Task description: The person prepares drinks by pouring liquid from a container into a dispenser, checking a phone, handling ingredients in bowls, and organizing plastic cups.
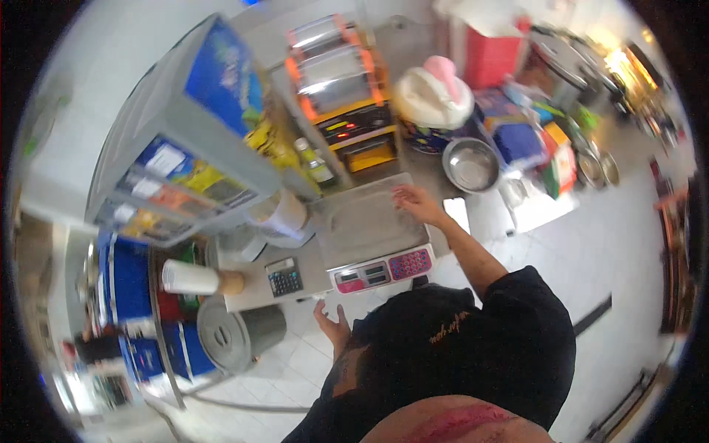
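Note:
My right hand (416,204) is over the right part of a digital weighing scale's metal pan (362,225). Its fingers look loosely apart, somewhat blurred, with nothing seen in them; whether they touch the pan I cannot tell. The scale's front panel (383,271) has a pink keypad and small displays. Lower down, beside my body, my left hand (334,325) hangs off the counter's front edge with spread fingers and no object. Left of the scale lies a dark calculator (284,277). Just right of my right wrist is a white flat phone-like object (456,215).
Behind the scale stand an orange-framed machine with clear rolls (340,81) and a bottle (315,164). A metal bowl (470,165) and piled packages (521,144) crowd the right. Grey shelving (148,125) rises at left, above a lidded grey bin (225,336) and blue crates (125,277).

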### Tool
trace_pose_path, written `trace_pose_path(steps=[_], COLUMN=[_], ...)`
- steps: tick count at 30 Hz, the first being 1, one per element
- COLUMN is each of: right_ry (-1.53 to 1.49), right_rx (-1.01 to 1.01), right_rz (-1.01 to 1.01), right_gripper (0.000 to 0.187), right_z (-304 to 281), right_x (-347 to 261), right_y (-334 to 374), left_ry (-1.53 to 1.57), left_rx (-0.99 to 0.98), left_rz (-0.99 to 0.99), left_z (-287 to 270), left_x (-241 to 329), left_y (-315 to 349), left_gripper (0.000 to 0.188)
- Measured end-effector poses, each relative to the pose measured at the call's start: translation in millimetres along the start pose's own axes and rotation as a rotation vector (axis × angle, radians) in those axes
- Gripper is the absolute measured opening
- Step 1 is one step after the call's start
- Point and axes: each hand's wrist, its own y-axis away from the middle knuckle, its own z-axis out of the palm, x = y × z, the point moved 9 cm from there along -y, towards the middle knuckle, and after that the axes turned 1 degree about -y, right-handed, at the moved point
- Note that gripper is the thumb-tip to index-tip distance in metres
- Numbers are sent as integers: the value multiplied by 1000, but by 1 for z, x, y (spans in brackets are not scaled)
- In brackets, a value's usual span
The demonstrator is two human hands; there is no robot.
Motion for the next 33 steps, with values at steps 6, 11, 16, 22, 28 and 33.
trace_pose_path(steps=[6, 11, 16, 22, 28, 33], right_ry=[657, 690, 648, -240, -573, -498], right_rx=[703, 1069, 856, 1242, 1376, 1524], right_rz=[280, 710, 1258, 1367, 580, 593], right_gripper=[36, 50, 42, 35, 29, 31], right_z=[-155, -162, 8, 131, 14, -161], right_x=[-9, 124, 232, 268, 287, 284], right_y=[232, 529, 832, 962, 963, 1008], left_ry=[291, 404, 554, 770, 518, 530], left_rx=[-427, -1059, -1050, -1289, -1871, -1596], left_rz=[414, 564, 825, 759, 431, 305], left_z=[58, 166, 213, 254, 335, 461], left_x=[100, 153, 310, 425, 388, 397], left_y=[-37, -3, 77, 274, 483, 491], left_gripper=[44, 40, 39, 29, 29, 36])
